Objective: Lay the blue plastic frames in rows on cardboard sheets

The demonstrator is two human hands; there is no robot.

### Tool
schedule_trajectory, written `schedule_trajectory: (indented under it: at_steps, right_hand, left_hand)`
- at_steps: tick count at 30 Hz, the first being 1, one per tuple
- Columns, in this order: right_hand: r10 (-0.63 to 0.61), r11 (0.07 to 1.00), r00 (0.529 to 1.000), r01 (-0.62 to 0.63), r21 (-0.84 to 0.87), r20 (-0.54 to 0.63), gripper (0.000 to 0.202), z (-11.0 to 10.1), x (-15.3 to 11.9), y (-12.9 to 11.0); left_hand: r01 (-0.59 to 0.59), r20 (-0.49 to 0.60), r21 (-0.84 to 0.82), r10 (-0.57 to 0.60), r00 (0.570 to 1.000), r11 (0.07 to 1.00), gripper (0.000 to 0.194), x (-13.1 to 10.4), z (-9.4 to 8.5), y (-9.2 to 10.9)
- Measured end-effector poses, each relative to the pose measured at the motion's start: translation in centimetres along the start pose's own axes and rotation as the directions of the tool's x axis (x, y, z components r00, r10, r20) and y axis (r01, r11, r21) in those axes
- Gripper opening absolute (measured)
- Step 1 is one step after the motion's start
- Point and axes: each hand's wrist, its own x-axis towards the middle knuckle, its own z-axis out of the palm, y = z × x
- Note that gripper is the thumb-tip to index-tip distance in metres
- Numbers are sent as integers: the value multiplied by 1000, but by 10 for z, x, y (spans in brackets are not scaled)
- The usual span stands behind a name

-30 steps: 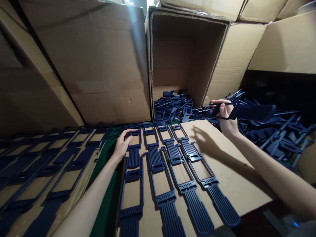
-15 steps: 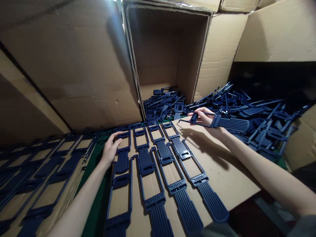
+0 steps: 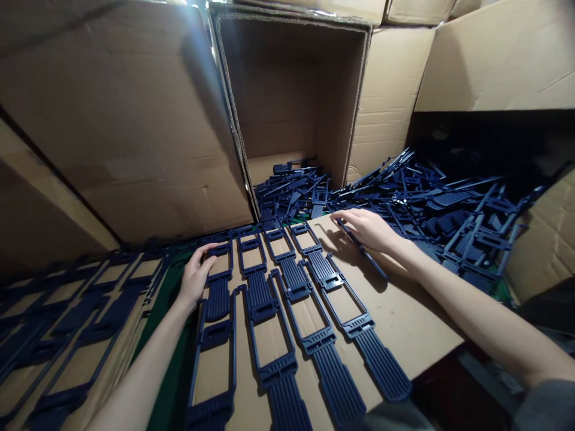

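My right hand (image 3: 366, 229) pinches a dark blue plastic frame piece (image 3: 369, 261), seen nearly edge-on, just above the right side of a cardboard sheet (image 3: 404, 323). Its shadow falls on the sheet. My left hand (image 3: 196, 275) is curled at the sheet's far left, thumb and forefinger around the side of the leftmost frame piece (image 3: 218, 296) in the far row. Similar pieces lie in two overlapping rows, each with a rectangular opening and a ribbed tongue; one near-row piece (image 3: 381, 365) lies at the right.
A heap of loose blue pieces (image 3: 449, 203) lies to the right. More spill from an open carton (image 3: 287, 90) at the back. Another cardboard stack (image 3: 135, 335) with laid-out pieces stands at left. A large carton wall (image 3: 135, 131) rises behind it.
My right hand has brought the frame piece round from roughly level, tongue to the right, to edge-on and slanting towards me over the sheet. My left hand stays at the same frame; the view shifts slightly.
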Motion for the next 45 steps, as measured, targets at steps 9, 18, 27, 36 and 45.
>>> schedule_trajectory:
  at_steps: [9, 18, 27, 36, 45]
  right_hand:
    - [21, 979, 999, -11, 204, -48, 9, 23, 2, 11]
    - [-46, 972, 999, 39, 230, 24, 24, 17, 2, 9]
    - [-46, 982, 992, 23, 190, 116, 42, 23, 1, 3]
    - [-17, 976, 987, -17, 216, 157, 47, 25, 2, 1]
    - [-5, 988, 996, -9, 157, 88, 43, 23, 2, 4]
  left_hand:
    - [6, 5, -27, -6, 1000, 1000, 42, 0, 1, -1]
    - [-11, 16, -24, 11, 1000, 1000, 41, 1, 0, -6]
    - [-30, 14, 21, 30, 999, 999, 42, 1, -1, -6]
    - [-29, 12, 4, 29, 999, 1000, 41, 0, 1, -5]
    - [-43, 17, 12, 43, 999, 999, 39, 1, -1, -9]
